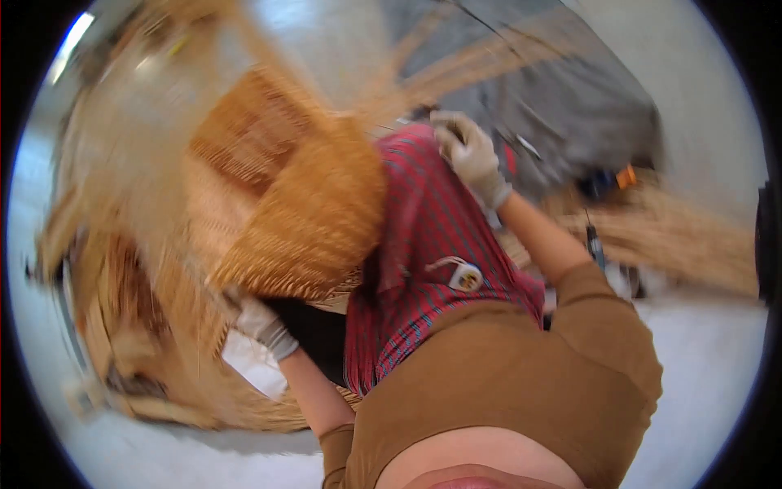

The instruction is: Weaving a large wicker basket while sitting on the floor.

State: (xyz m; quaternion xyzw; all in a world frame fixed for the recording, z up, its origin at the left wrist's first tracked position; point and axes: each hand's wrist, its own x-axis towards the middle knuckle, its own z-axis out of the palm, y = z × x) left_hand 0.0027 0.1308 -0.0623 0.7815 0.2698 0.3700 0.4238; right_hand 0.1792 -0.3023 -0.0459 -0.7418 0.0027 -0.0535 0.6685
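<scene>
A woven wicker basket (305, 216), golden brown and tilted with its hollow towards the left, leans by my knee. My left hand (265, 326), in a pale glove, is closed at the basket's lower edge; its fingertips are partly hidden and blurred. Over my lap lies a red plaid cloth (432, 220). At the cloth's far end, by my knee, my right hand (472, 155) is gloved too, with its fingers curled in. Whatever those fingers hold, if anything, does not show. A small round white tape measure (467, 278) rests on the cloth.
Loose strips and bundles of wicker (122, 285) spread around the left side, smeared by motion. Ahead lies a dark grey sheet (586, 106) with long strips across it. Tools with orange and black parts (611, 181) sit beyond my right arm, beside more strips (684, 236).
</scene>
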